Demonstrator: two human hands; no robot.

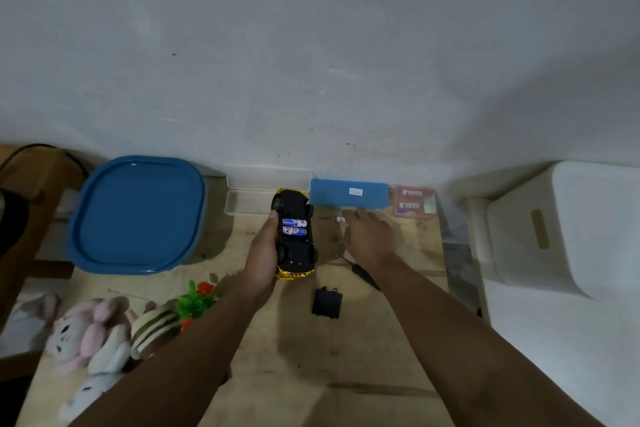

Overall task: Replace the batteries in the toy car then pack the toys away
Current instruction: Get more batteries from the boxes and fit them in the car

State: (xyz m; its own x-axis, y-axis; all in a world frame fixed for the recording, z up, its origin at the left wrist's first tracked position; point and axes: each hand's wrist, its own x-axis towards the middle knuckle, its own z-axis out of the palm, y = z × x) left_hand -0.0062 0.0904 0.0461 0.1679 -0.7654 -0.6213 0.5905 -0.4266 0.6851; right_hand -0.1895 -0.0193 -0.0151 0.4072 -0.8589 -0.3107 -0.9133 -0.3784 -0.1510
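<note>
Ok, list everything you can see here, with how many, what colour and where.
toy car: 1, black underside, yellow body, upside down in left hand
batteries: 2, blue and white, in car's open compartment
battery: 1, by right fingertips
battery cover: 1, black, table centre
screwdriver: 1, dark, under right wrist
bin lid: 1, blue, left
clear tray: 1, behind car
blue case: 1, back
pink packet: 1, back right
plush toys: several, front left
white container: 1, right
left hand: grips car
right hand: reaching for battery
</note>
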